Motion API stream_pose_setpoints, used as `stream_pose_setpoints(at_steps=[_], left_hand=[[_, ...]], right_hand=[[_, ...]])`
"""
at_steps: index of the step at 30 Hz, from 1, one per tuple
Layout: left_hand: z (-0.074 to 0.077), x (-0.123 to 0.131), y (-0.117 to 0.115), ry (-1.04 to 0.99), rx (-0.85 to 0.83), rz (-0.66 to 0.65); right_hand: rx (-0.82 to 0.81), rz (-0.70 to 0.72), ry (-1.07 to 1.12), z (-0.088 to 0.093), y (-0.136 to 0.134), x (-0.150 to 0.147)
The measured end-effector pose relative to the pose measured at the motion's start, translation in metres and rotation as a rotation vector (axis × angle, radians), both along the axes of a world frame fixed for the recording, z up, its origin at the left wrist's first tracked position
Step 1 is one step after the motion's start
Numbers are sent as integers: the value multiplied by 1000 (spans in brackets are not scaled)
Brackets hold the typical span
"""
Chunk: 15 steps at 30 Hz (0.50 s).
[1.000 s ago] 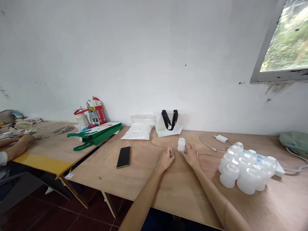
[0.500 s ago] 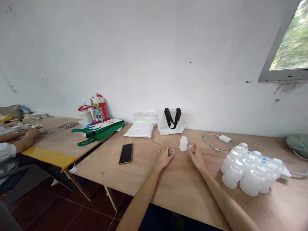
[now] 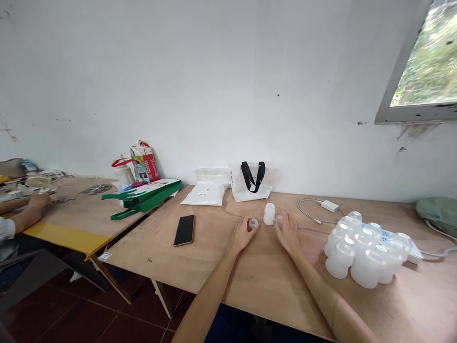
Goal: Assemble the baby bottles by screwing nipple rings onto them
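The fingers (image 3: 248, 227) of the left hand (image 3: 242, 237) are curled around a small translucent plastic cap (image 3: 253, 223), pinching it at its side. The right hand (image 3: 287, 233) is open, its fingers spread and raised over the plywood table (image 3: 228, 267), with a second clear cap (image 3: 279, 219) just beside the fingertips; whether they touch it, I cannot tell. Between the hands, toward the table's back edge, a frosted plastic bottle (image 3: 269, 214) stands upright with its mouth up, touched by neither hand. It looks light, thin-walled and smooth, so it would likely be best held around the body, while the caps are small and may slip, making their rims the surest hold. Near the table's right end lies a cluster of similar bottles (image 3: 360, 252). A black smartphone (image 3: 184, 230) lies to the left, and on the next table a co-worker's hand (image 3: 38, 202) rests.
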<state>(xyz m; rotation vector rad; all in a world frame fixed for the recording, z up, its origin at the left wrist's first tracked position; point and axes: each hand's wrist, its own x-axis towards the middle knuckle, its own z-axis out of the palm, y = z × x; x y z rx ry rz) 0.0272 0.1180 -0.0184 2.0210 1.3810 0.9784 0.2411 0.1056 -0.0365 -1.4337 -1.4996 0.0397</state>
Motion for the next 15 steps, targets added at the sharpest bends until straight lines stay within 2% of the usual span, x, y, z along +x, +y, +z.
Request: stream_pose_setpoints(at_steps=[5,8,15], left_hand=[[1,3,0,-135,28,-26],[3,5,0,-205,54,-53],[9,11,-9,-275,152,-235]], right_hand=[[100,57,-51,12,0,-6],[134,149,-57,15,-5,-9],[63,362,70,13,-16,-26]])
